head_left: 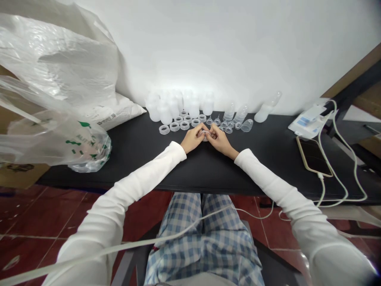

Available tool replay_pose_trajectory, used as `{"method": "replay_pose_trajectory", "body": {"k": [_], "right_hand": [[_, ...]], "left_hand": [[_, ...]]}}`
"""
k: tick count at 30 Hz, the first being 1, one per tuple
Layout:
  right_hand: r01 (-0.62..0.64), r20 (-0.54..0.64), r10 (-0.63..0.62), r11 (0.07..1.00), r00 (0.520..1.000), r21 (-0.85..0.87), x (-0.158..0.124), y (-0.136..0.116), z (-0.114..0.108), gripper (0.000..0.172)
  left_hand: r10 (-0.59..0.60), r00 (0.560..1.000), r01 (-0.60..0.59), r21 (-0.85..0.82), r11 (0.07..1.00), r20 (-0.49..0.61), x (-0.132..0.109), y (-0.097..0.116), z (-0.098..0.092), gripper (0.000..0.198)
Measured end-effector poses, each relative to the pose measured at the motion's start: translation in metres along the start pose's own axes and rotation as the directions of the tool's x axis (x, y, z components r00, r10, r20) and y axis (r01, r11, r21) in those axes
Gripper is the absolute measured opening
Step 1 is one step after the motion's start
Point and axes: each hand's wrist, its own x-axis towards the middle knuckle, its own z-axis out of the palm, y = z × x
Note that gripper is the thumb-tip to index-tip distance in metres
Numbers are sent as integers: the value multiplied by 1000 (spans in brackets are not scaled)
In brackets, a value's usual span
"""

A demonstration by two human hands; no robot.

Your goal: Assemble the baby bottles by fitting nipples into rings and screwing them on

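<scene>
Fingertips (210, 134) of both hands come together near the middle of the black worktop (247, 171), narrow and close, pinching a small clear silicone teat (205, 138) that they mostly hide. The left hand (193, 138) and right hand (220, 140) each hold it from one side; which one bears more of it, I cannot tell.

Just behind the hands, toward the back edge of the worktop, about 8 clear plastic rings (174, 126) lie flat in loose rows. Several clear teats (217, 121) stand to their right, near the hands. Behind them, about 9 frosted white bottles (165, 113) stand against the wall, and none shows a ring or teat fitted, as far as this view tells. Further right are 2 clear bottles (235, 113), a clear cap (247, 125) on its side, and a frosted bottle (264, 108) leaning on the wall.

Past the left edge of the parts, a white sack (116, 113) sits in the back corner, and a plastic bag with green print (89, 149) hangs over the worktop, well apart from the hands. Near the right end lie a phone (314, 157) and a white packet (308, 121), with a white cable (336, 174) trailing off the front edge.
</scene>
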Motion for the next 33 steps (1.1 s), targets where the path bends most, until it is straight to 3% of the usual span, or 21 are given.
{"method": "replay_pose_trajectory", "body": {"k": [7, 15, 24, 33], "right_hand": [[-61, 15, 60, 994, 998, 92, 4, 7, 1, 47], [-85, 39, 81, 989, 996, 120, 3, 12, -2, 42], [-19, 9, 18, 999, 1000, 51, 3, 12, 0, 36], [-47, 59, 39, 990, 997, 136, 6, 16, 2, 45]], "left_hand": [[-15, 1000, 15, -3, 1000, 3, 0, -1, -1, 13], [-74, 997, 75, -111, 991, 14, -1, -4, 1, 17], [-26, 1000, 27, 32, 999, -17, -1, 0, 2, 8], [-51, 999, 52, 15, 999, -9, 1, 2, 0, 1]]}}
